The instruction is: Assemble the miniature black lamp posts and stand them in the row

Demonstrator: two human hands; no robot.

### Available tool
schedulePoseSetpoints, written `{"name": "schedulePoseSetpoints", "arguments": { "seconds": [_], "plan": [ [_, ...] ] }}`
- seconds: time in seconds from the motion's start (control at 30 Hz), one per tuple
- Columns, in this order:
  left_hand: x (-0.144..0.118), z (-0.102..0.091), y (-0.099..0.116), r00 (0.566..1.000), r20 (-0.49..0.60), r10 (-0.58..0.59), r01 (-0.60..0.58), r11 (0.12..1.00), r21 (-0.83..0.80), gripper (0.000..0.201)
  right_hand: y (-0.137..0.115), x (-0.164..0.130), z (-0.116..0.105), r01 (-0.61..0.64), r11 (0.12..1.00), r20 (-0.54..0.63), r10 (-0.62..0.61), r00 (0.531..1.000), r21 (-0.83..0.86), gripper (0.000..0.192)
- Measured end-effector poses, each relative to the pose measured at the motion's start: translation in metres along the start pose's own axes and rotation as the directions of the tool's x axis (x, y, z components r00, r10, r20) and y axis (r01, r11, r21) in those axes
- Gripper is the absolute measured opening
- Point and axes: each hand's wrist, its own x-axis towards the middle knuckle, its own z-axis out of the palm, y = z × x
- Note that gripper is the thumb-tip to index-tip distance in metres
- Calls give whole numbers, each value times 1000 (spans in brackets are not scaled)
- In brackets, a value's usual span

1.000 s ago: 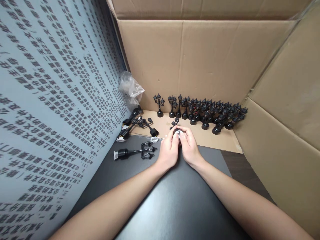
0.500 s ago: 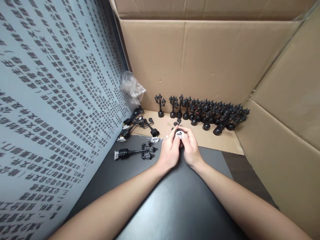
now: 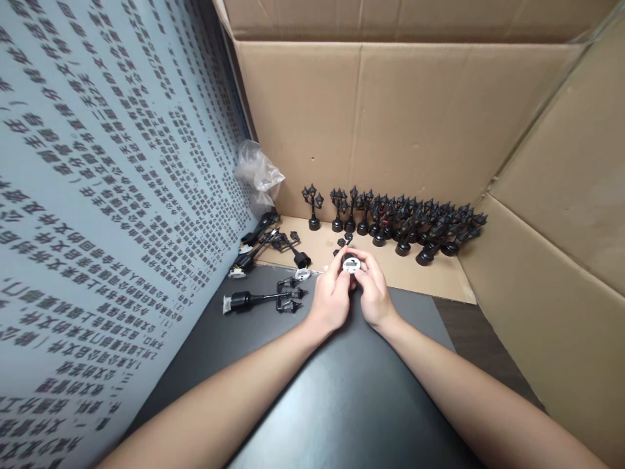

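Between my two hands is a black miniature street lamp (image 3: pixel 348 238), its white round base cover (image 3: pixel 351 265) turned toward me. My left hand (image 3: pixel 333 293) grips it from the left, fingers curled around the base. From the right, my right hand (image 3: pixel 375 291) is closed on the same lamp. Both thumbs rest by the lower edge of the white cover. The lamp's heads point away from me, and its post is mostly hidden by my fingers.
A similar lamp (image 3: pixel 249 299) lies on the dark mat (image 3: pixel 303 391) at left, near a loose white cover (image 3: pixel 303 274). More lamps (image 3: pixel 254 251) lie behind it beside a plastic bag (image 3: pixel 258 172). Several upright lamps (image 3: pixel 403 228) line the cardboard wall (image 3: pixel 415 111).
My thumbs have slid down from the face of the white cover to its lower edge, so more of it shows. The lamp stays between both hands.
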Motion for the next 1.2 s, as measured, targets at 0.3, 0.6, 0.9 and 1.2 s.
{"name": "schedulePoseSetpoints", "arguments": {
  "seconds": [0.3, 0.6, 0.9, 1.2],
  "plan": [
    [1, 1, 0, 999, -43, 28, -28, 1000, 11, 53, -1, 0, 2, -8, 998, -50, 5, 999, -70, 37],
    [1, 1, 3, 999, -41, 19, -20, 999, -26, 52, -3, -1, 2, 56, 988, -39, -62, 997, -147, 38],
    [3, 1, 6, 999, -16, 48, -49, 995, -87, 47, -2, -3, 4, 60, 979, -54, -72, 996, -194, 35],
    [0, 1, 5, 997, -22, 67, -68, 997, -27, 47, -3, -4, 4, 74, 969, -75, -94, 993, -234, 33]
  ]
}}
